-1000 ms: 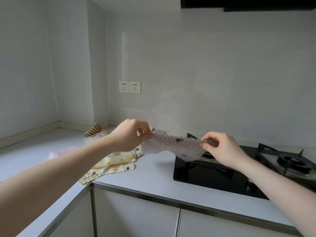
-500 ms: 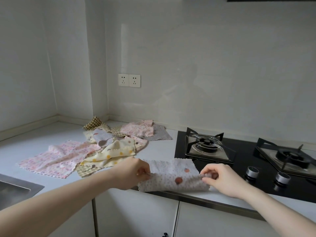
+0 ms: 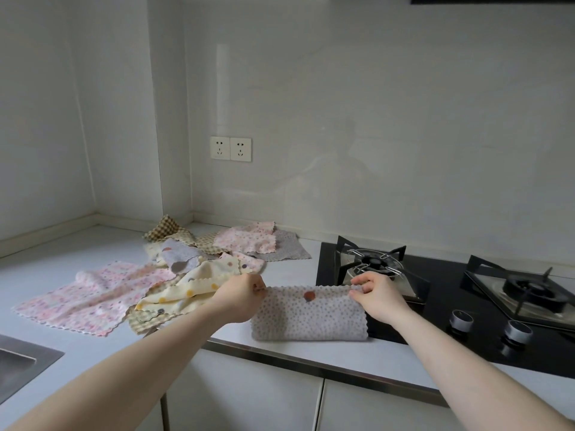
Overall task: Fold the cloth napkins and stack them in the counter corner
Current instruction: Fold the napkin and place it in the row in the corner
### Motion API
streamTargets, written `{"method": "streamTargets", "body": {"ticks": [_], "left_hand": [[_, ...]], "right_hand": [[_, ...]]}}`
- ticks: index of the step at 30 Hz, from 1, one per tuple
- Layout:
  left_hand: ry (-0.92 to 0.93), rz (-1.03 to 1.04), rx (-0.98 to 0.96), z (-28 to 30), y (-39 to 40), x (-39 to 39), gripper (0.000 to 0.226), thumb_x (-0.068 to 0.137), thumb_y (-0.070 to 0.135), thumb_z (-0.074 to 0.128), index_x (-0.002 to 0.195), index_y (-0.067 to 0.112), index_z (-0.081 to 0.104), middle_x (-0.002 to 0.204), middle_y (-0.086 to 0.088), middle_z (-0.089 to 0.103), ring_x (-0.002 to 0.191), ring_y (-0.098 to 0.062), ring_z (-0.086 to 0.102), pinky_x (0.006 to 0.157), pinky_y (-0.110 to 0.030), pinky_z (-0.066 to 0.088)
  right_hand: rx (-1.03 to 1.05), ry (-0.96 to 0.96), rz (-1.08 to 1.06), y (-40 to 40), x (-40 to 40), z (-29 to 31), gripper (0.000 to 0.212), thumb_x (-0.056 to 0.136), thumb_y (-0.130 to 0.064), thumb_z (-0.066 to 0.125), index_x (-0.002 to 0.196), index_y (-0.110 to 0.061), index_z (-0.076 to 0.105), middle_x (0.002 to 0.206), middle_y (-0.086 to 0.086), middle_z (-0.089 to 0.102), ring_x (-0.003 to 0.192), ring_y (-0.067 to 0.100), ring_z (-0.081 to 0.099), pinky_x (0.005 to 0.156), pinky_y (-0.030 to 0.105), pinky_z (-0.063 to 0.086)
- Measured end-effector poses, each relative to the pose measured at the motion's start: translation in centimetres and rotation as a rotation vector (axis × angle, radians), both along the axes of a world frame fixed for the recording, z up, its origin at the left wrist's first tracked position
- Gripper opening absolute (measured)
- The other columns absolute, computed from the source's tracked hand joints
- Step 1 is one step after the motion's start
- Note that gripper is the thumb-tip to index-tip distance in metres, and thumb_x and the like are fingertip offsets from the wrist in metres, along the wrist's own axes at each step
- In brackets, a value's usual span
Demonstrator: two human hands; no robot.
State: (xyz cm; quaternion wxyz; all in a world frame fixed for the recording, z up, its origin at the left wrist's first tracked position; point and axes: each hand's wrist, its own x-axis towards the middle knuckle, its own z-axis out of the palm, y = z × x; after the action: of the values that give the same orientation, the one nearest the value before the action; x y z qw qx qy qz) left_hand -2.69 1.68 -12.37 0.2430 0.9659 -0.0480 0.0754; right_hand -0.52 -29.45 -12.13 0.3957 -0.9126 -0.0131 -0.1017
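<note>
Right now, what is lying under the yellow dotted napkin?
Under the yellow dotted napkin a checked napkin sticks out at its near edge, on the counter. How far it reaches underneath is covered.

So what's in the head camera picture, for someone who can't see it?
Two hands, left hand and right hand, pinch the far corners of a grey dotted napkin folded on a white counter. Loose pink, yellow and checked napkins lie jumbled to the left, and a black gas stove sits to the right.
</note>
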Motion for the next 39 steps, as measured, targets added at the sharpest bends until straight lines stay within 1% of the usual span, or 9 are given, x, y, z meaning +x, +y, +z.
{"method": "streamTargets", "body": {"ticks": [3,7,14,18,27,30,33,35,39], "left_hand": [[0.022,0.038,-0.01,-0.3,-0.2,0.9,0.026,0.099,0.028,0.049,0.117,0.021,0.067,0.109,-0.001,0.068,0.09,-0.021,0.062,0.074,-0.029,0.05],[0.035,0.045,-0.015,-1.6,0.0,2.2,0.027,0.096,0.031,0.055,0.119,0.022,0.065,0.122,0.002,0.067,0.107,-0.02,0.063,0.088,-0.033,0.054],[-0.032,0.068,0.125,-5.2,-0.1,2.8,0.035,0.091,0.055,0.052,0.12,0.037,0.061,0.144,0.005,0.051,0.135,-0.023,0.041,0.111,-0.042,0.033],[-0.106,0.065,0.032,-5.9,0.2,3.2,0.023,0.089,0.051,0.056,0.106,0.039,0.063,0.131,0.011,0.058,0.129,-0.02,0.046,0.106,-0.039,0.033],[-0.205,0.038,-0.1,-6.1,0.6,3.1,0.011,0.085,0.039,0.066,0.094,0.035,0.06,0.076,0.019,0.059,0.087,-0.016,0.057,0.081,-0.033,0.041],[-0.186,0.042,-0.143,-6.1,0.7,3.0,0.015,0.084,0.041,0.069,0.096,0.034,0.062,0.076,0.018,0.062,0.082,-0.012,0.061,0.079,-0.031,0.046],[-0.165,0.048,-0.211,-6.1,0.9,3.1,0.018,0.082,0.042,0.07,0.096,0.034,0.064,0.08,0.017,0.068,0.083,-0.008,0.065,0.079,-0.03,0.053],[-0.149,0.041,-0.229,-6.1,1.0,3.0,0.016,0.082,0.04,0.069,0.096,0.034,0.064,0.081,0.018,0.07,0.084,-0.006,0.066,0.081,-0.03,0.055],[-0.136,0.038,-0.254,-6.1,1.1,2.9,0.015,0.081,0.037,0.068,0.095,0.035,0.064,0.081,0.019,0.071,0.084,-0.003,0.066,0.081,-0.03,0.056]], "right_hand": [[0.01,-0.006,-0.051,0.6,1.1,-0.7,0.016,0.087,-0.019,0.077,0.099,-0.026,0.068,0.077,-0.005,0.071,0.085,0.015,0.068,0.073,0.028,0.052],[-0.013,-0.024,-0.108,1.2,1.7,-1.8,0.022,0.086,-0.021,0.075,0.106,-0.025,0.066,0.087,-0.012,0.072,0.093,0.014,0.068,0.086,0.034,0.054],[-0.171,-0.043,-0.159,1.2,0.6,-5.7,0.041,0.093,-0.049,0.06,0.129,-0.029,0.061,0.124,-0.009,0.063,0.12,0.02,0.055,0.102,0.041,0.048],[-0.24,0.028,-0.154,1.4,0.8,-5.3,0.044,0.093,-0.057,0.054,0.131,-0.035,0.061,0.136,-0.006,0.056,0.128,0.022,0.048,0.107,0.041,0.041],[-0.235,0.183,-0.14,1.6,1.2,-4.2,0.041,0.082,-0.062,0.066,0.116,-0.038,0.067,0.126,-0.01,0.065,0.123,0.023,0.055,0.104,0.042,0.045],[-0.041,0.178,-0.108,0.9,1.4,-4.7,0.047,0.07,-0.067,0.068,0.107,-0.037,0.068,0.116,-0.015,0.069,0.112,0.017,0.063,0.101,0.047,0.05],[0.168,0.163,-0.092,0.3,1.4,-3.9,0.029,0.077,-0.046,0.079,0.098,-0.028,0.071,0.108,-0.006,0.074,0.102,0.017,0.069,0.097,0.048,0.055],[0.225,0.142,-0.114,0.2,1.2,-3.0,0.02,0.083,-0.033,0.08,0.098,-0.022,0.071,0.103,-0.003,0.074,0.098,0.017,0.07,0.096,0.048,0.056],[0.253,0.096,-0.15,0.9,1.3,-1.3,0.023,0.084,-0.029,0.08,0.102,-0.02,0.068,0.108,-0.002,0.072,0.1,0.018,0.067,0.093,0.04,0.055]]}}
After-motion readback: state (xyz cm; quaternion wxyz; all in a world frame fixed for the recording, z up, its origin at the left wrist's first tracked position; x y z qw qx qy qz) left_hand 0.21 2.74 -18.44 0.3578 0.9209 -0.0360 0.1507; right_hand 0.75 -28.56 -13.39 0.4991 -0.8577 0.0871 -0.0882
